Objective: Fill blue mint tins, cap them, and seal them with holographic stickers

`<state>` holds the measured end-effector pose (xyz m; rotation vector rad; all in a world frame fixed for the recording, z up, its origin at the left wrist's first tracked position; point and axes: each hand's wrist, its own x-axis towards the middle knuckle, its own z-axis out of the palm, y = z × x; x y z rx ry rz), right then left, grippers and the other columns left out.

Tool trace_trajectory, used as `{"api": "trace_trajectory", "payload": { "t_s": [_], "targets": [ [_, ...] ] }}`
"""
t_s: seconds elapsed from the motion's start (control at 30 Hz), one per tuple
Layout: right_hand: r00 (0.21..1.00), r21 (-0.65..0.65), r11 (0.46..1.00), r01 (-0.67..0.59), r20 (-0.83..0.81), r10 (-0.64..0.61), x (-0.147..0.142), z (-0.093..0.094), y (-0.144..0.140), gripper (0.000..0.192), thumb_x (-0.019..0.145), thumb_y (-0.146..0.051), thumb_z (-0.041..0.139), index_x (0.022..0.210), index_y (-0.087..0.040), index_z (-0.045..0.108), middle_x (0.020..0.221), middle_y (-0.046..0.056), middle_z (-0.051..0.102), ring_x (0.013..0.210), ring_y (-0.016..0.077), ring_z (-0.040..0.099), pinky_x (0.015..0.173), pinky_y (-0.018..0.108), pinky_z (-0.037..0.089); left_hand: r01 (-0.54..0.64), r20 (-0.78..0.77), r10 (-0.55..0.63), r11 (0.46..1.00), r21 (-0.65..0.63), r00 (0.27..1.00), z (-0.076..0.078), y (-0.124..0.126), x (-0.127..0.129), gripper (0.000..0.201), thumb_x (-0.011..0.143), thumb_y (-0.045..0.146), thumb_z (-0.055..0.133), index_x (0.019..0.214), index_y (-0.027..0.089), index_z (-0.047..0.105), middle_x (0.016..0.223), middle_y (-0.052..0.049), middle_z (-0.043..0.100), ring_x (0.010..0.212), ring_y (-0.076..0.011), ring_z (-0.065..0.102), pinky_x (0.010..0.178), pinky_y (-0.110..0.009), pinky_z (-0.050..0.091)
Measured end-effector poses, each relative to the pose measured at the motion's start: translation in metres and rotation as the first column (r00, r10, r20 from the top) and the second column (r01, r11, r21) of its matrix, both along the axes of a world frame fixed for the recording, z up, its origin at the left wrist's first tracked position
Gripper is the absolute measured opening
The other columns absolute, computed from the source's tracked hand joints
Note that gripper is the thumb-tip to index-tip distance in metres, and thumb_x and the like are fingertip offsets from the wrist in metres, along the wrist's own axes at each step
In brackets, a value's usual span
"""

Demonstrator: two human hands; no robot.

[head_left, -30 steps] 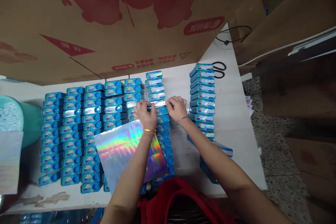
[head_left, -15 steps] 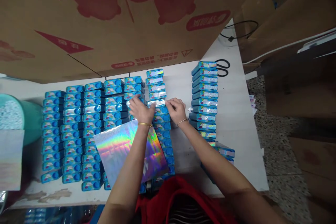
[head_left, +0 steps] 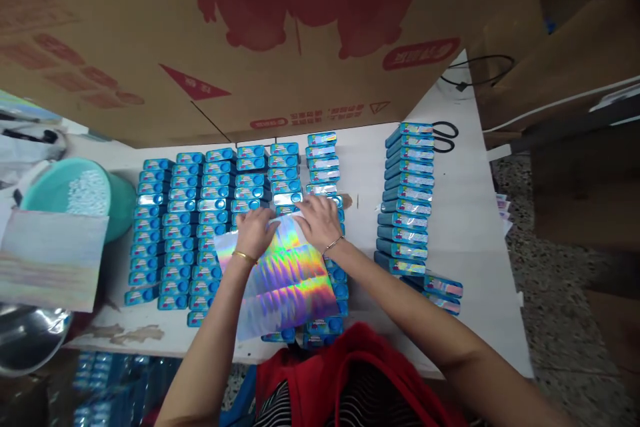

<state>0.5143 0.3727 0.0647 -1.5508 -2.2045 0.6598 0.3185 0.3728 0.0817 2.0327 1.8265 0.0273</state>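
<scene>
A shiny holographic sheet [head_left: 290,280] lies over the rows of small blue boxes [head_left: 180,243], hiding several of them. At the sheet's upper left edge, my left hand [head_left: 256,235] has its fingers bent down and closed on it. My right hand [head_left: 321,221] is closed at the upper right edge, thumb and fingers around the sheet's border. Just beyond the hands is the column of blue boxes [head_left: 323,163] with shiny strips on their tops. What lies under my fingertips is hidden.
A line of blue boxes with shiny tops [head_left: 407,193] stands at the right, near black-handled scissors [head_left: 445,137]. A large cardboard box [head_left: 310,87] walls off the back. At left are a teal bucket [head_left: 120,207], a pale sheet [head_left: 53,260] and a metal bowl [head_left: 33,340].
Both hands have come off the box column and moved onto the top edge of the holographic sheet. My view has swung left, so the scene sits further right.
</scene>
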Motion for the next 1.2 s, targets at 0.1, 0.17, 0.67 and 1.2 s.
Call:
{"api": "trace_trajectory", "payload": {
  "t_s": [0.1,0.17,0.67,1.2],
  "targets": [
    [0.997,-0.060,0.997,-0.049,0.064,0.053,-0.014,-0.002,-0.001,0.029,0.098,-0.032,0.038,0.099,-0.020,0.064,0.104,0.010,0.063,0.098,0.0262,0.047,0.083,0.040,0.028,0.035,0.028,-0.036,0.999,0.009,0.999,0.002,-0.013,-0.005,0.018,0.090,0.032,0.051,0.082,0.021,0.062,0.085,-0.006,0.066,0.087,-0.0239,0.056,0.081,-0.040,0.031],
    [0.995,-0.083,0.995,-0.058,0.082,0.065,-0.017,-0.002,0.000,0.028,0.098,-0.030,0.037,0.093,-0.019,0.062,0.098,0.009,0.064,0.094,0.0255,0.048,0.082,0.039,0.028,0.059,0.030,-0.061,0.996,0.065,0.998,0.003,-0.018,-0.003,0.019,0.091,0.033,0.049,0.088,0.022,0.064,0.090,-0.007,0.066,0.090,-0.0242,0.056,0.082,-0.040,0.031],
    [0.981,-0.133,0.990,-0.042,0.180,0.066,-0.027,-0.015,-0.001,0.028,0.098,-0.027,0.038,0.094,-0.017,0.063,0.100,0.010,0.066,0.097,0.0257,0.049,0.084,0.040,0.028,0.138,0.045,-0.157,0.950,0.282,0.987,0.001,-0.094,0.032,0.012,0.090,0.020,0.051,0.087,0.020,0.063,0.110,-0.010,0.066,0.099,-0.0246,0.056,0.080,-0.038,0.035],
    [0.601,-0.414,0.891,0.187,-0.669,-0.438,0.013,0.001,-0.052,0.032,0.087,-0.049,0.053,0.074,-0.020,0.055,0.072,0.000,0.055,0.073,0.0158,0.051,0.072,0.030,0.043,-0.647,0.845,0.534,0.657,-0.387,0.036,0.018,-0.046,0.070,0.028,0.065,0.034,0.077,0.074,0.017,0.056,0.068,0.002,0.059,0.068,-0.0112,0.057,0.070,-0.025,0.044]
  ]
}}
